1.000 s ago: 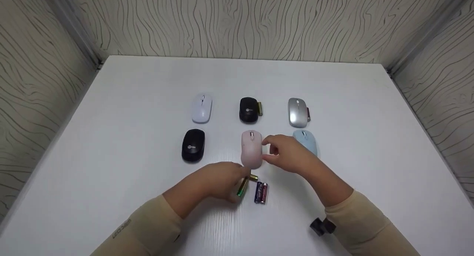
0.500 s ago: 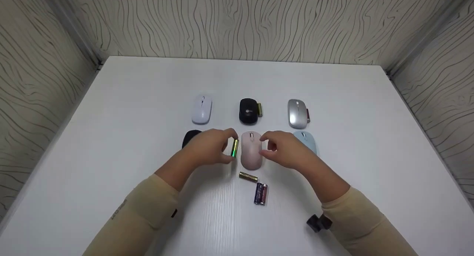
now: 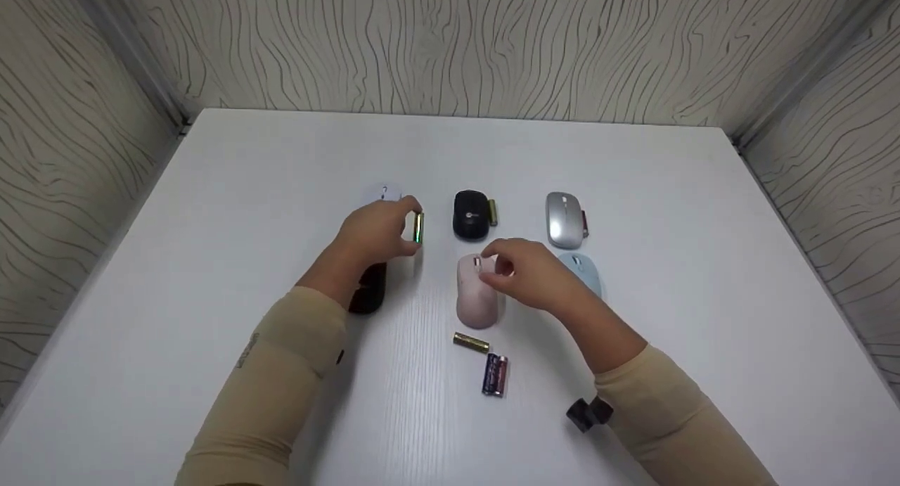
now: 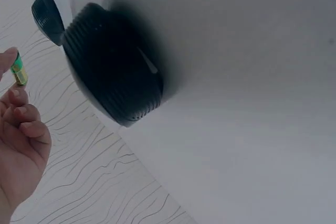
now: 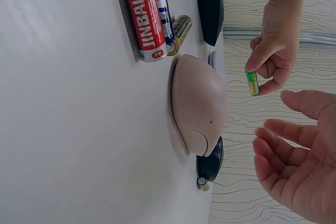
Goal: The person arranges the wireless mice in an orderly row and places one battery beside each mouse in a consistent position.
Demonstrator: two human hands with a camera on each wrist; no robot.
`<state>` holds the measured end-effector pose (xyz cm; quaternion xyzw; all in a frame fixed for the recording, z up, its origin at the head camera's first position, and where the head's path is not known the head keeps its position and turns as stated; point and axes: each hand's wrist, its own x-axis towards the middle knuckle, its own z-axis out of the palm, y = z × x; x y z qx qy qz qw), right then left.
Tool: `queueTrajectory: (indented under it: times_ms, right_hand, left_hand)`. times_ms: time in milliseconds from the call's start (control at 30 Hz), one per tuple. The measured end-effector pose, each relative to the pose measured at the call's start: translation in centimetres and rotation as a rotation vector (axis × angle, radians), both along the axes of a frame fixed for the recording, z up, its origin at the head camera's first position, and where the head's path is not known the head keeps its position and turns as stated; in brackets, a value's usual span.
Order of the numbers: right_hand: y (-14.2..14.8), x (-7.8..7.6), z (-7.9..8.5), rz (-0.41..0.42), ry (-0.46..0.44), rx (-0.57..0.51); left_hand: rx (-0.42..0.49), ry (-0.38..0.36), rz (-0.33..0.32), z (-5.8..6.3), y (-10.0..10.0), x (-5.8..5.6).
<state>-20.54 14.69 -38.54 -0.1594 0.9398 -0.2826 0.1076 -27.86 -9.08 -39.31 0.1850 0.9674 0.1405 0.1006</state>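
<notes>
Between thumb and fingertips, my left hand pinches a green-and-gold battery, held lengthwise above the table. That hand mostly covers the white mouse behind it and overlaps part of the front-left black mouse. Over the front end of the pink mouse hovers my right hand, its fingers loosely bent and nothing in it. The right wrist view shows a gap between this hand and the pink mouse. A gold battery lies just below the pink mouse.
Near the gold battery, a blue and a red battery lie side by side. At the back, a black mouse has a gold battery beside it; a silver mouse has a red one. A light-blue mouse sits at right.
My left hand has picked the green-and-gold battery up from beside the pink mouse and carried it away and leftward to the white mouse. My right hand has shifted slightly left over the pink mouse.
</notes>
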Motion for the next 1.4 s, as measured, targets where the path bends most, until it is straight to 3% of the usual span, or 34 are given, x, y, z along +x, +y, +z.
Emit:
queueTrajectory:
  times_ms: [367, 600, 1067, 1400]
  right_hand:
    - [-1.3, -1.3, 0.2, -0.017, 0.03, -0.001]
    - [-2.1, -1.6, -0.4, -0.031, 0.084, -0.022]
    - [-3.3, -2.3, -1.5, -0.105, 0.08, -0.078]
    - [-3.0, -2.1, -1.8, -0.09, 0.114, -0.081]
  left_hand:
    - [-0.114, 0.005, 0.025, -0.1, -0.5, -2.2]
    - [-0.156, -0.004, 0.012, -0.5, -0.2, -2.5]
    - [-0.226, -0.024, 0.003, -2.2, 0.8, -3.2]
    - [-0.306, -0.011, -0.044, -1.5, 0.9, -3.5]
